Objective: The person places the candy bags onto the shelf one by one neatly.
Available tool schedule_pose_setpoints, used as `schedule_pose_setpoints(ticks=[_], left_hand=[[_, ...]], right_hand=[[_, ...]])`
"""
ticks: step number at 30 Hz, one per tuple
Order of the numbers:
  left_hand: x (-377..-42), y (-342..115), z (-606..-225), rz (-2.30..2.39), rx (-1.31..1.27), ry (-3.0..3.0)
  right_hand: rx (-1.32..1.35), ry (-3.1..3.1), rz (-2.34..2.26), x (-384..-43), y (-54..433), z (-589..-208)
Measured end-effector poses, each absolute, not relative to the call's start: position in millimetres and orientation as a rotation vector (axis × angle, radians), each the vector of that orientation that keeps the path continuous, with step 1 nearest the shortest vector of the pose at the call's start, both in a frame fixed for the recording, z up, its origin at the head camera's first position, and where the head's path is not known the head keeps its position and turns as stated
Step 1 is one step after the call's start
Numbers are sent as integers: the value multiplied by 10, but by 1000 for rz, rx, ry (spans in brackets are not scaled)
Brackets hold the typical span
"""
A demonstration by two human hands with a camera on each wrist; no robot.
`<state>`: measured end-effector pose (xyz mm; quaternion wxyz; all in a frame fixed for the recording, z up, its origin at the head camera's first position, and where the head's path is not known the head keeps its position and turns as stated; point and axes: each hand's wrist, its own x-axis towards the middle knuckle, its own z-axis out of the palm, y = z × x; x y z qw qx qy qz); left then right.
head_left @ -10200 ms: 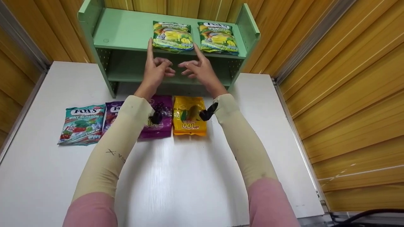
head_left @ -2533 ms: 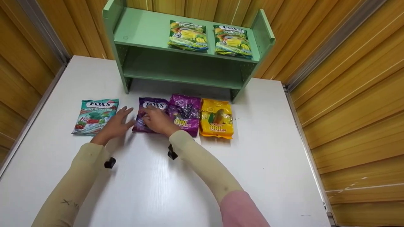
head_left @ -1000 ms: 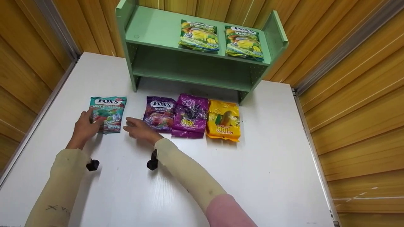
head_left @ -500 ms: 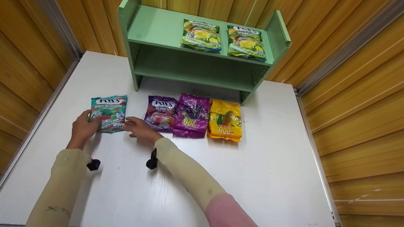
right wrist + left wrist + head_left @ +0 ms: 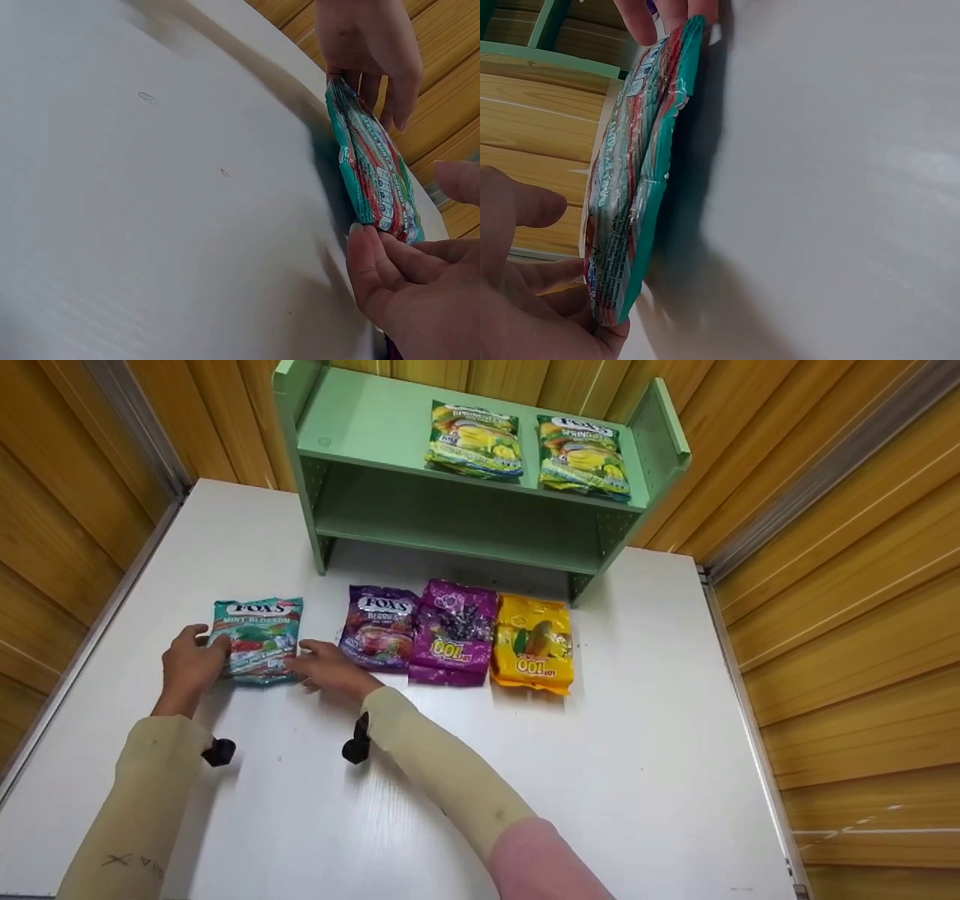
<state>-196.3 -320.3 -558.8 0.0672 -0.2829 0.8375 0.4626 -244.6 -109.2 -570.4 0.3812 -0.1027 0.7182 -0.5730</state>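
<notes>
In the head view, my left hand (image 5: 187, 667) holds the left side of a teal Fox's Mint Blossom candy bag (image 5: 259, 639), and my right hand (image 5: 334, 669) holds its right side. Both wrist views show the fingers curled in at the bag's two near corners. My left thumb stands apart from the teal bag (image 5: 626, 176) in the left wrist view; the right thumb is likewise apart in the right wrist view. A shadow lies along the bag's near edge. Just right of my right hand lies a purple Fox's Berries candy bag (image 5: 380, 626).
A magenta candy bag (image 5: 454, 634) and a yellow candy bag (image 5: 532, 645) continue the row on the white table (image 5: 637, 780). Behind stands a green shelf (image 5: 457, 529). On its top board lie two green-yellow Fox's bags, one in the middle (image 5: 475, 440) and another at right (image 5: 583, 457).
Earlier, my hands were at the shelf-top bags, then at the Berries bag. They have since moved left to the Mint Blossom bag, which has now shifted slightly toward me between them.
</notes>
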Motion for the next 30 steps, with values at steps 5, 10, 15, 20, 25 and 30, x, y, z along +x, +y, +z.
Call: schedule_pose_setpoints(ticks=[5, 10, 15, 20, 25, 30], left_hand=[[-1962, -3161, -5589, 1394, -836, 2544], [-1975, -3102, -5583, 1369, -822, 2526], [-1970, -3078, -5571, 1381, -809, 2505], [-1946, -3081, -5568, 1437, -808, 2481], [-1937, -3073, -5572, 1494, -809, 2439], [-1926, -3045, -5568, 1525, -781, 2435]], right_hand=[[-232, 1811, -1465, -2451, -1090, -5674], [-267, 1823, -1482, -2437, -1085, -5662], [-261, 1817, -1512, -2439, -1084, -5667], [-212, 1697, -1610, -2439, -1079, -5681], [-171, 1608, -1694, -2433, -1056, -5673], [-158, 1602, -1730, -2435, -1054, -5662]])
